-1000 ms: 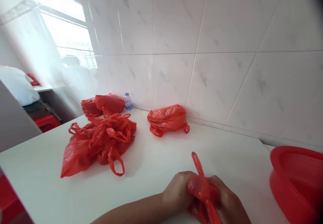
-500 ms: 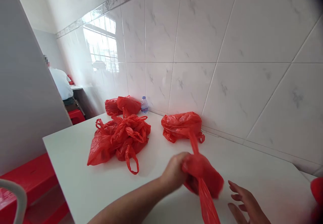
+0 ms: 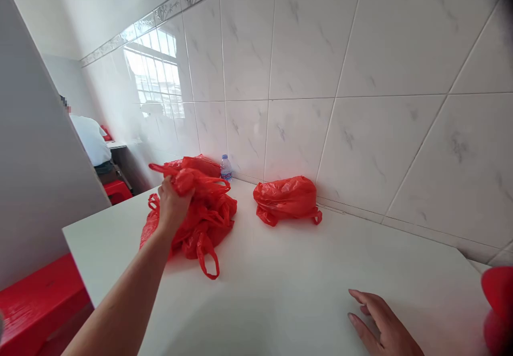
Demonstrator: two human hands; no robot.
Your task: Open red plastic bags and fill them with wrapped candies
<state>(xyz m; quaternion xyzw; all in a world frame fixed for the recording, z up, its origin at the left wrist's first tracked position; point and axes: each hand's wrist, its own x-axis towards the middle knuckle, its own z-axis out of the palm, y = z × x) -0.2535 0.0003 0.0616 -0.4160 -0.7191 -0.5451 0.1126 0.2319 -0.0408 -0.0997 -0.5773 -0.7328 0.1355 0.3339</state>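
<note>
My left hand (image 3: pixel 173 206) is closed around a red plastic bag (image 3: pixel 186 180), holding it over the pile of red plastic bags (image 3: pixel 206 233) on the left of the white table (image 3: pixel 280 286). The held bag overlaps the pile, so I cannot tell whether it rests on it. A looped handle of one piled bag lies flat toward me. Over the table's near right part, my right hand (image 3: pixel 380 321) has its fingers apart and holds nothing.
Against the tiled wall sits a wrapped red bag (image 3: pixel 285 200). A water bottle (image 3: pixel 226 169) stands behind the pile. Red stools (image 3: pixel 44 297) are at the lower left. Farther back sits a person in a white top (image 3: pixel 88 138). A red object (image 3: pixel 499 292) shows at the right edge.
My left hand has carried the red bag from the table's near middle, leftward and away from me, to the pile. My right hand has stayed near the same place, fingers still apart.
</note>
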